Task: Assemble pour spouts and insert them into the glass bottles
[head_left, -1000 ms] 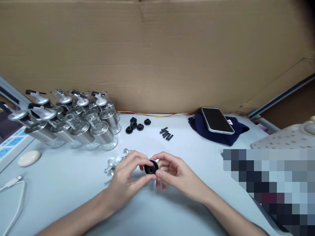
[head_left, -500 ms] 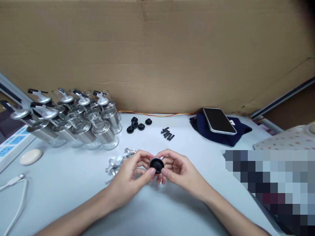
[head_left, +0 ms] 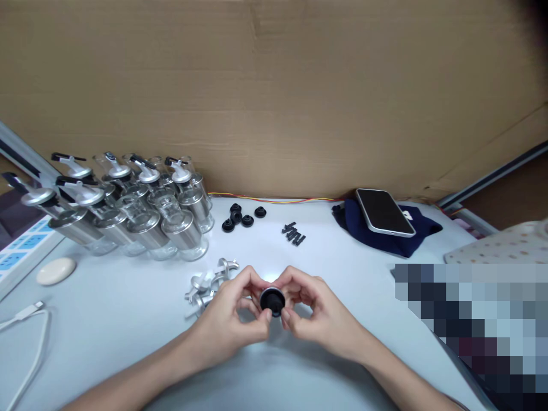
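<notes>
Between my left hand (head_left: 240, 317) and my right hand (head_left: 312, 314) is a bottle pourer (head_left: 273, 301), seen from below as a round black stopper inside a silver rim. Fingers and thumbs of both hands pinch its edge from either side, above the table. Its spout side is hidden. Just beyond my left hand lie several loose silver pourer spouts (head_left: 201, 288), partly covered by that hand. Farther back sit several black rubber stoppers (head_left: 247, 221). A small group of black plastic levers (head_left: 293, 235) lies to their right.
Several glass bottles with steel sleeves (head_left: 184, 231) crowd the back left, some topped with pourers. At left are a cream oval object (head_left: 56, 271), a white cable (head_left: 36, 348) and a power strip (head_left: 17, 251). A phone (head_left: 385, 212) rests on dark blue cloth (head_left: 413, 242). Cardboard (head_left: 274, 103) stands behind.
Both hands and the pourer have come slightly nearer to me. The thumbs have shifted to the pourer's lower edge, and its black underside shows more openly.
</notes>
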### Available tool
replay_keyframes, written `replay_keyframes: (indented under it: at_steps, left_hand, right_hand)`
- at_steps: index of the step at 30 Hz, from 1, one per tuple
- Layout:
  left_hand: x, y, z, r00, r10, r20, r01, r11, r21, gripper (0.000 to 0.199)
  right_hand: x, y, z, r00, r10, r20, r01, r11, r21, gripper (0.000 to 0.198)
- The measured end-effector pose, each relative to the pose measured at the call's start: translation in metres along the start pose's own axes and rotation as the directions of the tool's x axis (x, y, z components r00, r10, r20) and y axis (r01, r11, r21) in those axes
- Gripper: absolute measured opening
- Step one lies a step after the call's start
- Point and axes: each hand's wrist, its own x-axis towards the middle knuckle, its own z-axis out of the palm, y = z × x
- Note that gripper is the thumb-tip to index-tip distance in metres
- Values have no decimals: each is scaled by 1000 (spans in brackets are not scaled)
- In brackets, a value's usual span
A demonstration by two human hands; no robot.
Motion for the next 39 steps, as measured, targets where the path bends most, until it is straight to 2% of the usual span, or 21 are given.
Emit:
replay_keyframes:
  at_steps: [12,16,20,22,24,27,32,36,39]
  left_hand:
    - [-1,-4,2,1000,21,18,-22,999,48,18]
    - [-1,-5,1,999,46,-7,-45,991,124,18]
    - [-1,-5,0,990,135,-50,-117,956,271,22]
    - [-2,-6,-1,979,192,-73,-159,931,330,28]
    - [-2,-7,-1,967,235,-103,-187,921,341,33]
    - [-2,-8,-2,948,281,-150,-230,930,288,29]
    - [0,-6,-5,918,390,-74,-351,884,308,26]
    - [0,-7,-6,911,411,-25,-377,858,349,34]
    - [0,-8,-6,909,415,-43,-377,861,341,28]
  right_hand:
    - [-3,4,3,999,-24,-42,19,991,-135,20]
    - [-4,5,4,999,-17,-39,12,992,-126,22]
    - [-2,1,1,999,-34,-13,33,997,-72,25]
    - [0,-2,-3,999,-48,-12,46,993,-105,23]
    - [1,-3,-7,996,-75,-44,66,982,-176,17]
    - [2,-2,-13,988,-113,-106,84,965,-248,16]
    - [2,2,-13,979,-146,-142,103,956,-274,15]
    - [1,3,-13,970,-188,-156,133,942,-308,16]
    - [0,4,-14,961,-238,-137,179,921,-346,17]
